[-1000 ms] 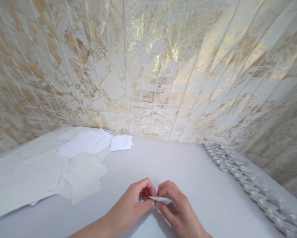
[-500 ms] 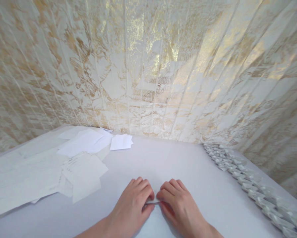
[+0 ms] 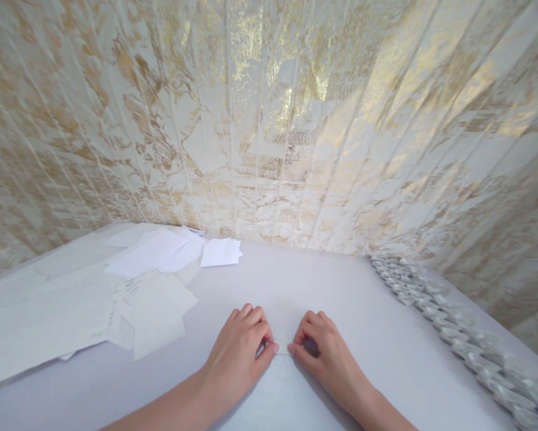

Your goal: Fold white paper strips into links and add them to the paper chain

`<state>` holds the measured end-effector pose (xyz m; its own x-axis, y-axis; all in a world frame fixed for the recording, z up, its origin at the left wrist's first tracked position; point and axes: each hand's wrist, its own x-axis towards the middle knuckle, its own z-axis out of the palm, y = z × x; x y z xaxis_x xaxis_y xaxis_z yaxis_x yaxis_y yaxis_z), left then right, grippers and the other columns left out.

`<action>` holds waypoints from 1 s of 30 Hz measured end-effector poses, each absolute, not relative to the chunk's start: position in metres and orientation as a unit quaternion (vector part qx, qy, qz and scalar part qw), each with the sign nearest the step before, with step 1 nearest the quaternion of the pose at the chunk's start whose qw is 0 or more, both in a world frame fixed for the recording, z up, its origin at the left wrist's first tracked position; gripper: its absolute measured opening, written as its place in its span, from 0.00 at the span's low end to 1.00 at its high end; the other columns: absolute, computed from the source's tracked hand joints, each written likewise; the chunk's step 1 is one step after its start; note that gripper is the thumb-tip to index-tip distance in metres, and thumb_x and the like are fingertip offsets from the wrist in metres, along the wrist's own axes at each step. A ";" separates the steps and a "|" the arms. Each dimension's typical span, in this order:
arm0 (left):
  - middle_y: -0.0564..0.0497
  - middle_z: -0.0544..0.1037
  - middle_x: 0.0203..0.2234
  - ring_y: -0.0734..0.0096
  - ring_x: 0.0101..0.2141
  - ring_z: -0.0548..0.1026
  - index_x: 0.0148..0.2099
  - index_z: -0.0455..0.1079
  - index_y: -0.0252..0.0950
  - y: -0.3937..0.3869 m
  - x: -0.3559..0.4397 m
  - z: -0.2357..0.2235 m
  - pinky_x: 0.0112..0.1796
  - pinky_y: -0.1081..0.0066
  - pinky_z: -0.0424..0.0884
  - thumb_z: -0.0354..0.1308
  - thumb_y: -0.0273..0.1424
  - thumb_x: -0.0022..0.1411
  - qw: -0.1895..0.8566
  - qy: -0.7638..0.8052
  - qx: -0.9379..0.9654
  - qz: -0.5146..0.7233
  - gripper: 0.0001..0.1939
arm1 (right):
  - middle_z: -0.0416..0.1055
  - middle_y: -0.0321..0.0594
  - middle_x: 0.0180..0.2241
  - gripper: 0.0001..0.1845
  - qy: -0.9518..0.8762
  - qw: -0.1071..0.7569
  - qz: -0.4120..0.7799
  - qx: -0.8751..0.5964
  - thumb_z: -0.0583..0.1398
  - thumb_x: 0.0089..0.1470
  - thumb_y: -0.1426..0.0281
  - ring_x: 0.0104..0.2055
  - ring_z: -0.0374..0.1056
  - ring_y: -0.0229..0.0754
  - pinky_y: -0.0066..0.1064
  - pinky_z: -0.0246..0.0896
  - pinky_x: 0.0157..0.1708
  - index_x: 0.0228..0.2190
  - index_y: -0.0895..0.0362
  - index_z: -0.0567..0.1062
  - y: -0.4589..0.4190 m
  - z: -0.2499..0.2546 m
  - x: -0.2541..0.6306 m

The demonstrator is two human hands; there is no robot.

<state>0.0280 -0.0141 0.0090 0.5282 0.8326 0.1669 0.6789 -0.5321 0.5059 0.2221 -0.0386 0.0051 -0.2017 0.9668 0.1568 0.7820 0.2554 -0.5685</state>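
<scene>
A small folded piece of white paper (image 3: pixel 283 347) lies between my two hands, low in the middle of the head view. My left hand (image 3: pixel 244 344) pinches its left end with thumb and fingertips. At the other end, my right hand (image 3: pixel 319 344) grips it between thumb and curled fingers. Both hands rest close to the white tabletop (image 3: pixel 323 287). The fingers cover the paper's ends, so only a short, pale strip shows.
White paper sheets (image 3: pixel 48 317) and smaller cut pieces (image 3: pixel 161 305) overlap on the left. A small stack of white paper (image 3: pixel 221 252) lies near the back. Rows of folded paper pieces (image 3: pixel 449 335) run along the right edge. A patterned gold-and-white curtain (image 3: pixel 260 120) hangs behind.
The folded paper, earlier held up at a tilt between my fingertips, is now lower and flatter. My hands have moved slightly farther from me and a little apart.
</scene>
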 end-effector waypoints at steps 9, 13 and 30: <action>0.53 0.71 0.33 0.63 0.39 0.68 0.31 0.66 0.38 -0.013 0.030 0.007 0.39 0.64 0.59 0.57 0.25 0.60 0.183 0.445 0.855 0.195 0.06 | 0.69 0.36 0.31 0.10 -0.766 0.233 0.144 -0.582 0.62 0.53 0.79 0.36 0.63 0.44 0.37 0.55 0.39 0.24 0.56 0.69 -0.038 0.001 0.221; 0.53 0.72 0.36 0.62 0.41 0.68 0.37 0.66 0.39 -0.012 0.029 0.008 0.41 0.64 0.59 0.56 0.24 0.60 0.193 0.443 0.854 0.194 0.05 | 0.69 0.36 0.31 0.09 -0.763 0.223 0.149 -0.589 0.62 0.54 0.78 0.37 0.63 0.45 0.37 0.55 0.40 0.26 0.56 0.69 -0.039 0.003 0.220; 0.53 0.72 0.38 0.62 0.43 0.67 0.37 0.66 0.41 -0.014 0.032 0.009 0.43 0.63 0.58 0.52 0.20 0.59 0.215 0.449 0.847 0.188 0.10 | 0.69 0.36 0.35 0.06 -0.755 0.225 0.194 -0.584 0.61 0.55 0.78 0.40 0.63 0.46 0.38 0.54 0.42 0.32 0.55 0.72 -0.036 0.005 0.222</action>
